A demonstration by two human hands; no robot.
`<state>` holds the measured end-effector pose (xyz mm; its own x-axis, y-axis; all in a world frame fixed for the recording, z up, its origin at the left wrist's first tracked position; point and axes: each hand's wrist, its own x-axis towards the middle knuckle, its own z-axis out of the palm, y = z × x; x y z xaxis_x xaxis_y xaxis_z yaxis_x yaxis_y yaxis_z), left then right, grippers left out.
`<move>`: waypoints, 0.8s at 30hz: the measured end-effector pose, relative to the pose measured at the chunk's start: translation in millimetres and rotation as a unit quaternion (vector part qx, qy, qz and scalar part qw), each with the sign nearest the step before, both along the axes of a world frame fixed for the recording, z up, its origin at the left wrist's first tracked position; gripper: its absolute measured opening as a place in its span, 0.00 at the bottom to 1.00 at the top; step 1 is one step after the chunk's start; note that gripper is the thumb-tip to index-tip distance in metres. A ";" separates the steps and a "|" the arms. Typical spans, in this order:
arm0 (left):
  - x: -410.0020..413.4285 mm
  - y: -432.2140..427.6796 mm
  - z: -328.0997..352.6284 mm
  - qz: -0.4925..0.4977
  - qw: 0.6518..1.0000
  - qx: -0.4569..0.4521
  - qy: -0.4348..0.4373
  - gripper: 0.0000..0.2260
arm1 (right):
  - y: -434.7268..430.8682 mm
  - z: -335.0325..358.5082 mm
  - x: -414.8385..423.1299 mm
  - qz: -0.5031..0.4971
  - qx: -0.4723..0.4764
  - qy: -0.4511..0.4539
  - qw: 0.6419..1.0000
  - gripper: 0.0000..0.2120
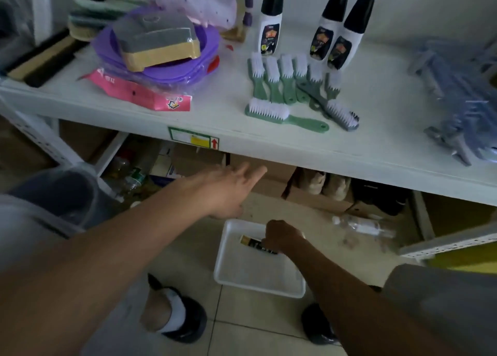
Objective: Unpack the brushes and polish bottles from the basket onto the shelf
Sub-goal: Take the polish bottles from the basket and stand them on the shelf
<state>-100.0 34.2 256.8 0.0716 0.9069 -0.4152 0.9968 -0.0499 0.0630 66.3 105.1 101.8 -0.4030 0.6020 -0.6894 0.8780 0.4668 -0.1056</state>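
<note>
- White painted metal shelf (269,140): broad flat deck at about waist height to the person; carries all stock unpacked so far. Open space lies to the right of the bottles for further items.
- White rectangular plastic basket (258,283): shallow, smooth-walled, on the tiled floor below the shelf, between the person's feet. Holds one bottle that can be seen; otherwise appears bare.
- Three white plastic polish bottles with black tapered caps (325,30): upright near the back of the shelf. Judged light, rigid and top-heavy, so likely to tip if nudged.
- Green-handled plastic scrubbing brushes with white bristles (285,86): a row leaning together, one more lying flat in front, a grey-handled brush beside it. Judged light, stiff, not fragile.
- Dark-labelled polish bottle lying in the basket (255,244): on its side near the far end, partly covered by a hand. Judged smooth and possibly slippery; best taken around the body at mid-length rather than by the cap.
- Right hand (282,237): lowered into the basket, fingers curled around this bottle.
- Left hand (228,191): spread, fingers loose, grasping nothing, just under the shelf's front edge.
</note>
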 end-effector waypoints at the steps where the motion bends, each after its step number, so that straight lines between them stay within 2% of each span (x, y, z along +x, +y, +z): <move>1: 1.9 4.9 -3.0 -0.009 1.000 0.000 0.003 0.43 | -1.7 -19.3 -0.2 0.001 0.006 -0.008 1.000 0.21; 5: 11.0 18.9 -16.2 -0.050 0.999 -0.001 0.001 0.41 | -4.2 -79.8 -4.3 -0.040 -0.032 -0.013 0.999 0.19; 7: 13.7 22.2 -24.0 -0.074 0.997 0.001 0.007 0.40 | -5.4 -102.5 -7.6 -0.020 -0.024 -0.003 1.000 0.21; 9: 14.0 24.2 -31.4 -0.083 0.996 0.000 0.028 0.40 | -10.8 -127.3 -7.2 -0.066 0.004 0.021 0.998 0.25; 13: 15.2 25.6 -40.0 -0.078 0.996 -0.012 0.051 0.40 | -19.2 -162.7 4.7 0.048 0.069 -0.019 0.996 0.26; 18: 19.3 24.2 -36.4 -0.069 0.997 -0.035 0.026 0.40 | -24.3 -166.9 14.7 0.073 0.036 -0.062 0.995 0.21; 22: 17.7 22.2 -27.8 -0.072 0.997 -0.035 0.017 0.37 | -34.3 -152.4 17.3 0.061 0.040 -0.032 0.997 0.18; 24: 16.1 23.1 -23.3 -0.068 0.997 -0.037 0.014 0.36 | -37.9 -133.8 14.0 0.043 0.065 -0.006 0.997 0.21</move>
